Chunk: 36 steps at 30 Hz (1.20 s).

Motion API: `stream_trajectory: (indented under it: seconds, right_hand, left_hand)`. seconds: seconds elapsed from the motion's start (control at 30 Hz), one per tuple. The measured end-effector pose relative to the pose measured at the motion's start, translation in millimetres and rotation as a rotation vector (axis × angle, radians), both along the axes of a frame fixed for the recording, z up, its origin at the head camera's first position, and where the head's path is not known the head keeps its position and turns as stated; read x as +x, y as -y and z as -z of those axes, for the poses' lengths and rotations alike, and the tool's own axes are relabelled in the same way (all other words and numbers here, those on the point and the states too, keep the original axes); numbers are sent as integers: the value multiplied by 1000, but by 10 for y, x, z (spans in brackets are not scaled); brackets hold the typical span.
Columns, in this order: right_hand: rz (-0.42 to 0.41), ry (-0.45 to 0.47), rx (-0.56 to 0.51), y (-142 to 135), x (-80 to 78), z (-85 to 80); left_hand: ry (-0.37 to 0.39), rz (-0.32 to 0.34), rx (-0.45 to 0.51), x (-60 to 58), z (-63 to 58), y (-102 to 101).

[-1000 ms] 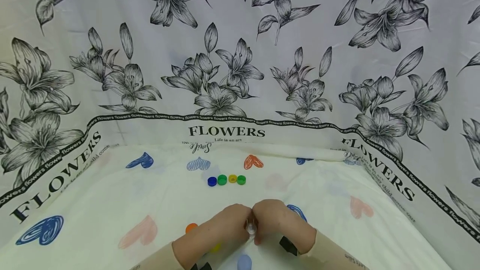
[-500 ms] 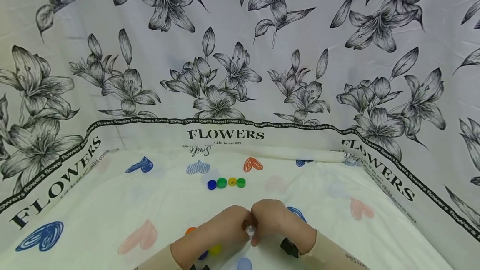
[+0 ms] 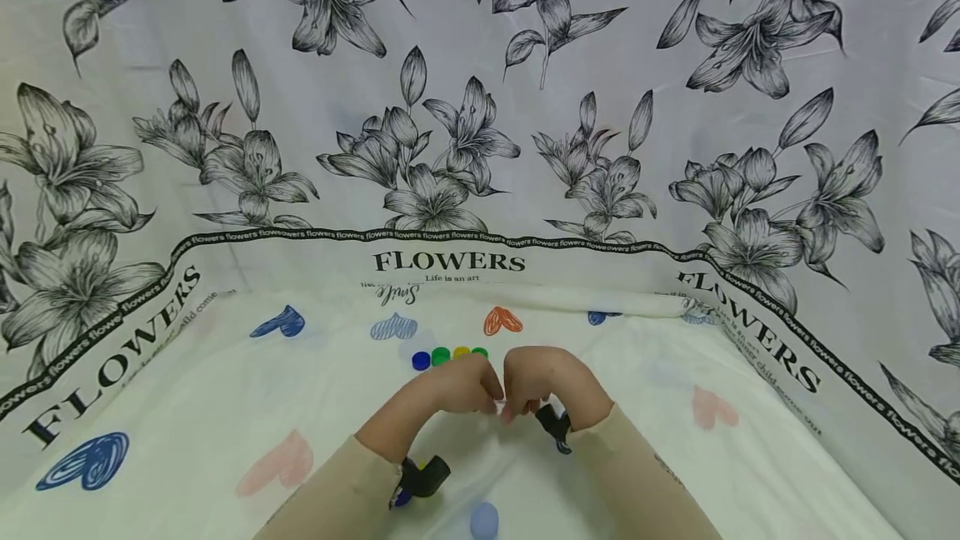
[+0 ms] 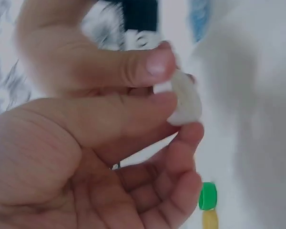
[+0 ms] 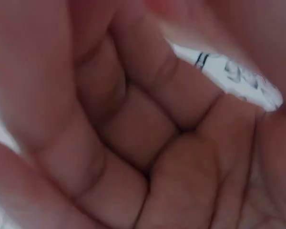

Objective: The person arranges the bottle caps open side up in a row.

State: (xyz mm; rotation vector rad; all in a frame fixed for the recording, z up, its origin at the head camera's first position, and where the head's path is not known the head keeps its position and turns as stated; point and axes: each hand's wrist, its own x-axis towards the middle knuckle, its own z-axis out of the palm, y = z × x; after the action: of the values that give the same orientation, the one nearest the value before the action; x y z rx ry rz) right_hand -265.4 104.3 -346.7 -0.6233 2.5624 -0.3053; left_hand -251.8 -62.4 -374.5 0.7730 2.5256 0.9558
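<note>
In the head view my left hand (image 3: 467, 386) and right hand (image 3: 551, 375) meet fingertip to fingertip above the cloth. Between them, in the left wrist view, is a small round whitish piece that looks like a bottle cap (image 4: 186, 99). My left thumb and fingers pinch it from one side, and the right hand's thumb presses at its upper edge. The right wrist view shows curled fingers (image 5: 133, 124), with the cap hidden. Just behind the hands lies a row of caps: a blue cap (image 3: 421, 361), a green cap (image 3: 440, 356), a yellow cap (image 3: 461, 351) and another green cap (image 4: 208, 195).
A white cloth with printed hearts (image 3: 281, 463) covers the surface. Behind it hangs a flower-printed curtain (image 3: 442, 140). Beneath the left wrist, a dark blue cap (image 3: 402, 499) is partly hidden by a black wrist camera (image 3: 426, 477). Another wrist camera (image 3: 555, 426) sits at the right wrist.
Both hands have moved forward together, away from the body and toward the row of caps, still holding the whitish piece. The hands now partly cover the row's right end.
</note>
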Motion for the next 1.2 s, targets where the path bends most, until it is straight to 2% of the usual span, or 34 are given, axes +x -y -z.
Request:
stream_trajectory:
  seconds: [0.13, 0.2, 0.33, 0.43, 0.63, 0.8, 0.93, 1.03, 1.2]
  right_hand:
    - [12, -17, -76, -62, -72, 43]
    - [4, -21, -142, -75, -111, 91]
    - [46, -8, -285, -87, -201, 164]
    - [126, -5, -360, -115, -272, 189]
    - [283, -54, -433, -131, -435, 228]
    - [368, -110, -453, -140, -484, 289]
    - [386, -125, -452, -161, -516, 346]
    - [371, -127, -440, -176, -538, 380]
    - [336, -102, -418, -184, -571, 414]
  left_hand:
    - [54, -114, 116, -70, 100, 41]
    - [77, -199, 168, -75, 165, 62]
    - [65, -378, 251, -90, 256, 65]
    - [38, -457, 310, -122, 278, 31]
    - [9, -504, 365, -188, 245, -23]
    - [98, -524, 388, -218, 245, -89]
    - [205, -556, 422, -229, 284, -151]
    - [268, -589, 455, -221, 312, -175]
    - [316, -607, 472, -229, 337, -178]
